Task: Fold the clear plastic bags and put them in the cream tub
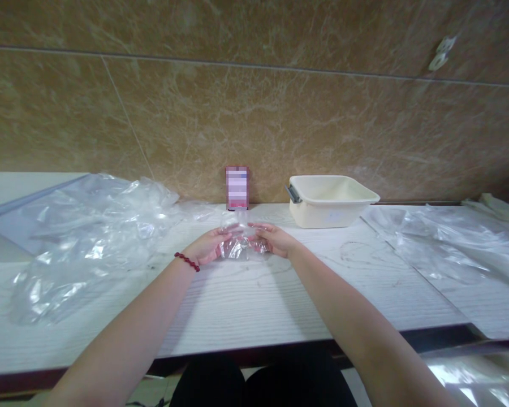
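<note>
Between my two hands, over the middle of the white table, is a crumpled clear plastic bag [238, 247]. My left hand [210, 244], with a red bead bracelet [187, 261] at the wrist, grips the bag's left side. My right hand [274, 238] has its fingers closed on the right side of the same bag. Just behind the bag, a phone [237, 188] with a lit, blurred screen leans upright against the wall. Folds and glare hide whether anything lies inside the bag.
To the right, a cream plastic tub [322, 213] with a grey handle stands by the wall. A large heap of clear plastic bags [97, 237] covers the table's left side. More clear plastic [453, 243] lies at the right. The marbled wall [254, 113] bounds the table [246, 305] behind.
</note>
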`<state>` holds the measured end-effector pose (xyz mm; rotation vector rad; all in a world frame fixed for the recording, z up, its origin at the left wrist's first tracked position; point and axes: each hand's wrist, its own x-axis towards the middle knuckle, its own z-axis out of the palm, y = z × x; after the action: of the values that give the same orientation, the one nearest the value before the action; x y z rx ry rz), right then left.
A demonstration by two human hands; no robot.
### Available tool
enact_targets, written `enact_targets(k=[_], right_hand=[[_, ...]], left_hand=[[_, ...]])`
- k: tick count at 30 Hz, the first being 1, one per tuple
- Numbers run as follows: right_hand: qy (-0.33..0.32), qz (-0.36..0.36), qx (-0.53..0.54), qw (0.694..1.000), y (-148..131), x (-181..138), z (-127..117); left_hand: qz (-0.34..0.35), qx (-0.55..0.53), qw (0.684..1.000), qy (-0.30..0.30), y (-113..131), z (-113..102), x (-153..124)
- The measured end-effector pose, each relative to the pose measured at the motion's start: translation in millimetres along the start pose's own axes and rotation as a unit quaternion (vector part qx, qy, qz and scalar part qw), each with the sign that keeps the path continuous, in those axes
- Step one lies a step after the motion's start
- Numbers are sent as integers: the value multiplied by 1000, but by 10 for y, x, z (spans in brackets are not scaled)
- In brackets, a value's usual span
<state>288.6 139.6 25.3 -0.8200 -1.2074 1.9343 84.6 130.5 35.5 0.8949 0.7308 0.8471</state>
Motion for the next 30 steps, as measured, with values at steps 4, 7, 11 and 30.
enact_targets(k=[4,7,11,30], right_hand=[[36,-12,3,999,15,29,9],[81,-18,-12,997,16,30,24],[95,-31,-20,995,0,6,37],[138,-73,-54,986,-8,53,26]], left_hand=[[12,-5,1000,16,-14,-13,28],[19,2,999,27,-31,-20,49],[34,7,999,37,-53,-38,65],[36,-36,998,21,31,19,6]])
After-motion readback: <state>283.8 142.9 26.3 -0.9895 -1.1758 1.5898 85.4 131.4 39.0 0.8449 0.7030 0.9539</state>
